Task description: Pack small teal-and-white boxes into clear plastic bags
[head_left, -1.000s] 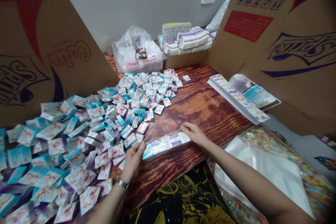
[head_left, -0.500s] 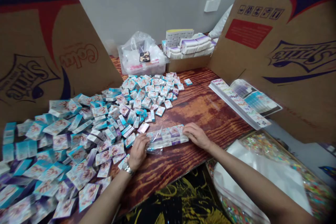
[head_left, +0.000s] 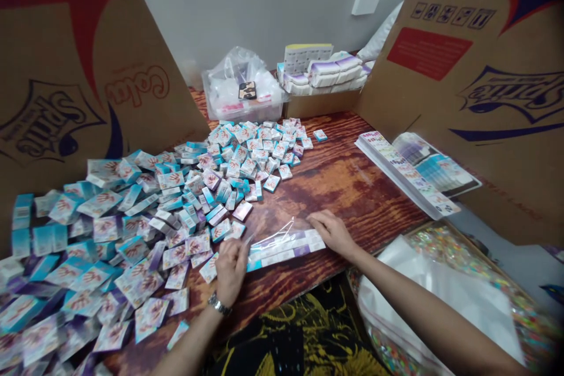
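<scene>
A row of small boxes wrapped in a clear plastic sleeve [head_left: 284, 247] lies on the wooden table [head_left: 352, 182] in front of me. My left hand [head_left: 231, 270], with a wristwatch, has its fingers closed on the sleeve's left end, where loose plastic sticks up. My right hand [head_left: 332, 232] presses on the right end with fingers curled over it. A big heap of small teal, white and purple boxes [head_left: 145, 217] spreads to the left, close to my left hand.
Cardboard panels [head_left: 66, 100] [head_left: 484, 88] stand at both sides. At the back are a clear tub with plastic bags [head_left: 240, 91] and a carton of wrapped packs [head_left: 324, 79]. Sheets of labels [head_left: 408, 173] lie at right, and a bag of glittery material [head_left: 445, 299] sits by my right arm.
The wrapped row has turned and slid a little toward me, both hands staying at its ends. The loose plastic at the left end now stands up. The camera view shifted slightly.
</scene>
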Action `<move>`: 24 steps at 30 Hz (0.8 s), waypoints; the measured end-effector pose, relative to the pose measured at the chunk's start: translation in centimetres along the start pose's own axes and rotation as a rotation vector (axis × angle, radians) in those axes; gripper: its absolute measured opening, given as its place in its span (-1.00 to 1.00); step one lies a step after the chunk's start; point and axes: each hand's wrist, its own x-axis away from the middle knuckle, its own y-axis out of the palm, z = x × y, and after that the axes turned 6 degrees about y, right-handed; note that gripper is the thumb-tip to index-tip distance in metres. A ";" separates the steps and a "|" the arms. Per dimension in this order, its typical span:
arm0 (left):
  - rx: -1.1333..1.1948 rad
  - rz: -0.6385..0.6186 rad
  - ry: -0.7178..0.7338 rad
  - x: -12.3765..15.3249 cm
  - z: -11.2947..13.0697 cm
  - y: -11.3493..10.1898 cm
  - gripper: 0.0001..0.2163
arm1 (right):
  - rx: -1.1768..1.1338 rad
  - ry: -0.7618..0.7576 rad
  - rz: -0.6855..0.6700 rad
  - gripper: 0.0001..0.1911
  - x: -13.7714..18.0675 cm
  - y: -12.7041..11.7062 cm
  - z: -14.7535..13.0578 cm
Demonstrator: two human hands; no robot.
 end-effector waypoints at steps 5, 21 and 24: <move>-0.083 0.093 0.328 -1.2 -0.2 -0.6 -0.89 | 0.103 -0.130 0.169 -0.75 -0.4 -0.4 -0.4; 0.058 -0.124 0.066 3.3 1.2 -1.7 -0.85 | 0.032 0.026 0.016 -0.77 3.2 -0.7 -0.5; 0.101 -0.145 -0.051 2.6 1.5 -1.6 -0.79 | -0.022 0.178 -0.041 -0.74 2.5 -0.6 -0.9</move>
